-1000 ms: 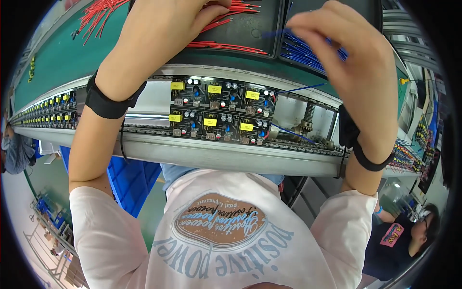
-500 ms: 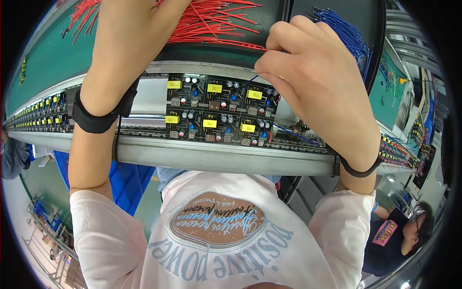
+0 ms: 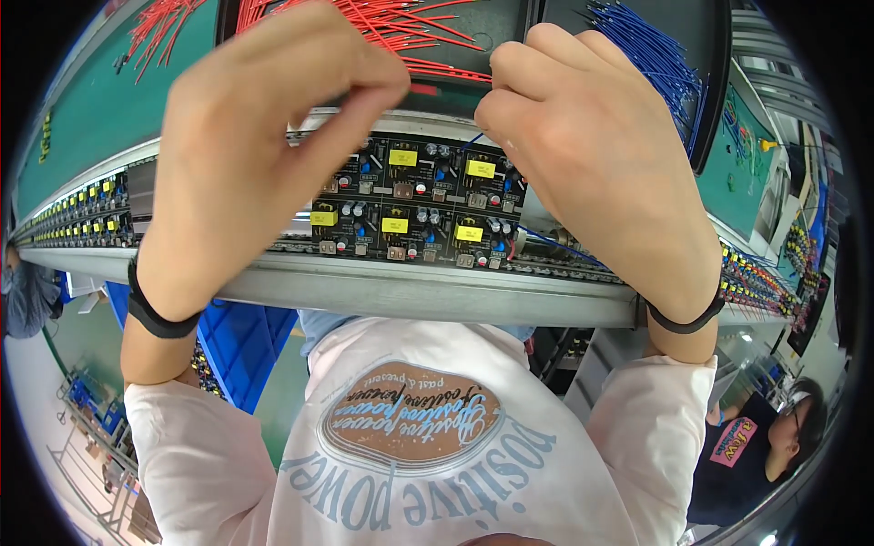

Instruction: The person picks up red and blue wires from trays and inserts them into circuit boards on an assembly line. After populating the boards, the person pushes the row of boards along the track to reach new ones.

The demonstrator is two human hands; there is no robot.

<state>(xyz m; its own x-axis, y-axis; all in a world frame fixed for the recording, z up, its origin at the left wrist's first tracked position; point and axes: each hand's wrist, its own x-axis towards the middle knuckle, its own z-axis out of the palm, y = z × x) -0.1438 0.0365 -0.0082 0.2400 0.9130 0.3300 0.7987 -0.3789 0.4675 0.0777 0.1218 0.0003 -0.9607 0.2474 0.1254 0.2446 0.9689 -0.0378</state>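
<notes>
My left hand (image 3: 273,118) is closed in a pinch above the circuit boards, slightly smeared by motion. A short blurred piece of red wire (image 3: 425,89) shows at its fingertips. My right hand (image 3: 583,127) is closed too, over the right end of the panel, and a thin blue wire (image 3: 473,141) pokes out below its fingers. Beneath both hands lies a black panel of circuit boards (image 3: 428,196) in two rows, with yellow, blue and silver parts. Another blue wire (image 3: 560,246) runs rightward from the lower right board.
Red wires (image 3: 437,36) lie in a black tray beyond the hands, blue wires (image 3: 646,55) in another at right. The metal rail (image 3: 401,296) runs along my front. More boards (image 3: 82,214) sit on the line at left. A co-worker (image 3: 751,455) is at lower right.
My left hand has come back from the red wires toward me, now over the boards. My right hand has shifted only slightly, still closed on the blue wire.
</notes>
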